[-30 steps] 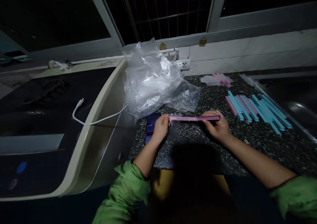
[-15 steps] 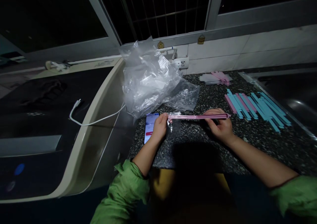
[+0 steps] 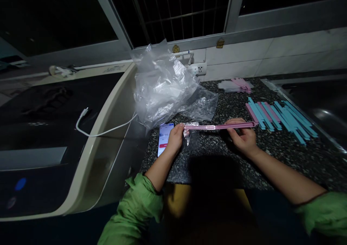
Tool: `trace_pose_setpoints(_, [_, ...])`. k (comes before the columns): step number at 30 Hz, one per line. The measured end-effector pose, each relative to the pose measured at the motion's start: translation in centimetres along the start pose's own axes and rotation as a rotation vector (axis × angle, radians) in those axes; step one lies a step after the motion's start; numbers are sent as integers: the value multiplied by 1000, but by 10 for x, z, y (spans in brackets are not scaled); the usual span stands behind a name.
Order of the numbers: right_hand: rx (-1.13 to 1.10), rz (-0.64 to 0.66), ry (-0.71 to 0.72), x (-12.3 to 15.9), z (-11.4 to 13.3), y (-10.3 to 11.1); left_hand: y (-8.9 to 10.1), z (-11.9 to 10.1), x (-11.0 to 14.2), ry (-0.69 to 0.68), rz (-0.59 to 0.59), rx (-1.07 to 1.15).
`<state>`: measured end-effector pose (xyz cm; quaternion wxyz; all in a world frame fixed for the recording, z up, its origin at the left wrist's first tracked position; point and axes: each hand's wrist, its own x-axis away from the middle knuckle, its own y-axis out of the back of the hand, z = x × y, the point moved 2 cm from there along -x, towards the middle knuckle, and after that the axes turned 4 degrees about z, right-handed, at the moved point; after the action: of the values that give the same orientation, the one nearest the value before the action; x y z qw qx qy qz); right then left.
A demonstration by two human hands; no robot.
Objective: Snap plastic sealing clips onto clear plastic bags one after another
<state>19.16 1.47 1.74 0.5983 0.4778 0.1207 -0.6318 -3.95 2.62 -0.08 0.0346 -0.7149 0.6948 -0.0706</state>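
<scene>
A long, narrow pink bag clip, unfolded at a joint near its middle, stretches level between my two hands above the dark speckled counter. My left hand pinches its left end between thumb and fingers. Under that end lies a small clear plastic sleeve; whether the clip touches it I cannot tell. My right hand grips the right half, fingers behind it and thumb below. The clip's right tip reaches just past my fingers, close to several blue and pink clips spread on the counter.
A phone with a lit timer screen lies beside my left hand. Crumpled clear plastic bags fill the back. Flat pink and clear pieces lie by the wall. A sink is at right, a washing machine with a white cable at left.
The clip's right half has swung slightly upward and its tip now reaches farther right. My right hand has shifted a little around it; my left hand stays in place.
</scene>
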Motion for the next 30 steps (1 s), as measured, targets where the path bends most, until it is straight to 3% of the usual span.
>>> trace_pose_setpoints(9, [-74, -17, -59, 1, 1, 0, -2, -1, -1, 7, 24, 7])
trace_pose_setpoints(21, [68, 55, 117, 1, 3, -3, 1, 3, -4, -121, 7, -372])
trace_pose_setpoints(25, [104, 95, 109, 4, 4, -5, 2, 7, -7, -148, 0, -427])
trace_pose_setpoints(30, [115, 108, 76, 11, 9, 18, 0, 10, -7, -167, 34, -468])
